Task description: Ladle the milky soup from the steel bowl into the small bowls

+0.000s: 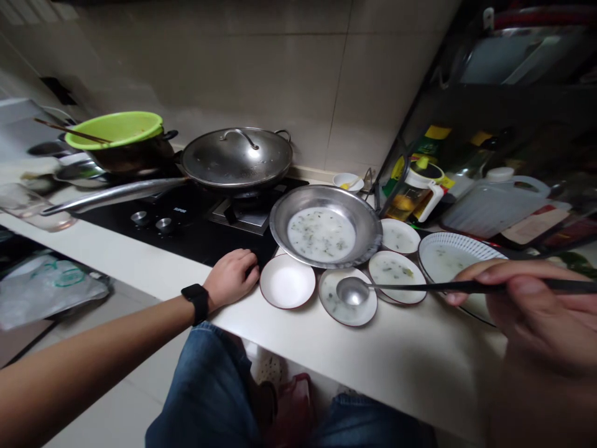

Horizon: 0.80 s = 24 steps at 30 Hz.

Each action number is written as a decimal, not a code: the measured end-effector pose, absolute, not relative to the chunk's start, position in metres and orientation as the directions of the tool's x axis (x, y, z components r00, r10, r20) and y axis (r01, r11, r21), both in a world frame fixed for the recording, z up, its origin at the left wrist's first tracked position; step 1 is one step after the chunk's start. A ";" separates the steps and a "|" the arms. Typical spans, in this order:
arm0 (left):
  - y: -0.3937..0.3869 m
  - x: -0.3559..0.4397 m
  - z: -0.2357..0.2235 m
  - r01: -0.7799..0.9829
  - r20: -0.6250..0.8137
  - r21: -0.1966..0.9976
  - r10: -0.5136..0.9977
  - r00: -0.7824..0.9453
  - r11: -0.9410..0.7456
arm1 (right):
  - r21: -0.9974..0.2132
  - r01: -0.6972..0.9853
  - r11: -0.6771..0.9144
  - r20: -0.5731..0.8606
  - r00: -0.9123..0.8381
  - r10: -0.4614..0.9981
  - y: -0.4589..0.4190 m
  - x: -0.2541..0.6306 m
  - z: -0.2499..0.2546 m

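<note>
My right hand grips the dark handle of a ladle, whose metal bowl is over a small bowl of milky soup with green bits. My left hand rests on the counter beside the stove, fingers curled and nothing seen in them. Just right of it stands a white bowl with no soup in it. Behind these, a wide metal basin holds more of the same soup. Other small bowls of soup and a larger ribbed bowl stand to the right.
A lidded wok sits on the black stove, its long handle reaching left. Farther left, a lime-green basin rests on a dark pot. Bottles and jugs crowd the right side. A small dish stands behind the metal basin.
</note>
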<state>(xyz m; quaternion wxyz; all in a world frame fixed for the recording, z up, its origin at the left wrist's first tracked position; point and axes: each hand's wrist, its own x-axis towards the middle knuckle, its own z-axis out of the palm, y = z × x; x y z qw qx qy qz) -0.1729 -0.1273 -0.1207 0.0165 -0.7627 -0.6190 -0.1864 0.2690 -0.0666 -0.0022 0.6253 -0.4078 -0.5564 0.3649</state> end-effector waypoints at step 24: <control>-0.127 -0.173 -0.121 0.953 0.302 0.190 0.937 0.174 -0.238 | -0.996 -0.071 0.046 0.020 0.340 0.940 -0.049 0.240 0.021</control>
